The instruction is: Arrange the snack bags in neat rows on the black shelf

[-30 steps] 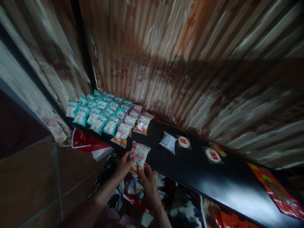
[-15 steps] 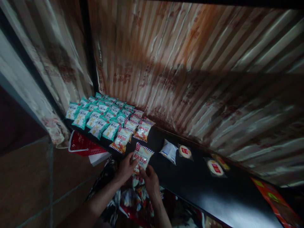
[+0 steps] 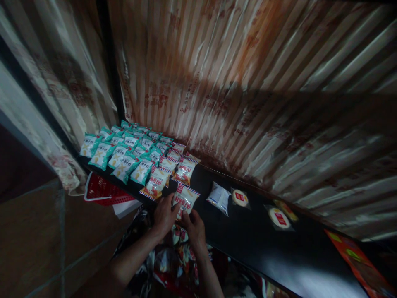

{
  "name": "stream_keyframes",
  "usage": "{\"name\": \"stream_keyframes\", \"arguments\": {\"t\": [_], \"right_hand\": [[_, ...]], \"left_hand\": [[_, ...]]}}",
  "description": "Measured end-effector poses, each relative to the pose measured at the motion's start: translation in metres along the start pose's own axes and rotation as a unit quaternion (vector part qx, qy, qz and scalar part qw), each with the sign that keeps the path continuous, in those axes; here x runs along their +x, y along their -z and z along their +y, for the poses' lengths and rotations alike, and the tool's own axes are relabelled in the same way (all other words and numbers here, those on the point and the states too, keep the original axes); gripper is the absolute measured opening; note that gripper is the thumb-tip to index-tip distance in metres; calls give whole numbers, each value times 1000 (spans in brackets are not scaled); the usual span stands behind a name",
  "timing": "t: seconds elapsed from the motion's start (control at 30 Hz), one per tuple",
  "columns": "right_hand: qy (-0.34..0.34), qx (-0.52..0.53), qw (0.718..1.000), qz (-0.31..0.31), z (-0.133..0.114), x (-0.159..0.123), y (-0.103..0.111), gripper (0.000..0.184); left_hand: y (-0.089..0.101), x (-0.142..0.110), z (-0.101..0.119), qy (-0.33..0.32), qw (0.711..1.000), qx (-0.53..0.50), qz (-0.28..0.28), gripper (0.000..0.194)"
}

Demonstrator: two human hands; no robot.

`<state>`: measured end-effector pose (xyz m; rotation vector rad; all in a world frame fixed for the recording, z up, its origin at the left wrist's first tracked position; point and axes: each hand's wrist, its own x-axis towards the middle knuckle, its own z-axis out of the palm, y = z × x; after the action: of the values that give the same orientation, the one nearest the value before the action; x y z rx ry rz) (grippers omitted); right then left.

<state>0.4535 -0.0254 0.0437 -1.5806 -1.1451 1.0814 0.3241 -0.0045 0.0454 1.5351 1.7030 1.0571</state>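
Between my two hands is a white and orange snack bag with red lettering and a striped top edge. My left hand grips its left side, and my right hand has the lower right corner, thumb on the front. The bag is at the front edge of a black shelf. Just behind it stand matching snack bags, several of them, leaning back in rows. To their left, teal and white snack bags fill the shelf's corner in rows.
A silvery bag lies face down right of my hands, beside a round packaged snack and another. An orange packet is at far right. Below the shelf sits a red basket. Pleated curtain backs everything.
The held bag has moved slightly toward the shelf and the standing bags, with both hands still on it. The view has shifted a little.
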Motion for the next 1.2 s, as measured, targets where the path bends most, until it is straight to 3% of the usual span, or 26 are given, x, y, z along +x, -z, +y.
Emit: {"name": "stream_keyframes", "arguments": {"t": [0.27,0.47,0.67,1.2], "right_hand": [[9,-41,999,29,4,15,-1,52],[6,-75,996,57,-1,22,-2,50],[18,-123,988,87,-11,35,-6,50],[57,-176,978,93,-9,64,-19,47]], "left_hand": [[-4,6,1,-79,982,165,55,36],[-19,5,-9,-133,985,96,54,34],[-36,6,-18,-158,985,21,67,49],[-43,21,-31,-169,981,68,65,56]]}}
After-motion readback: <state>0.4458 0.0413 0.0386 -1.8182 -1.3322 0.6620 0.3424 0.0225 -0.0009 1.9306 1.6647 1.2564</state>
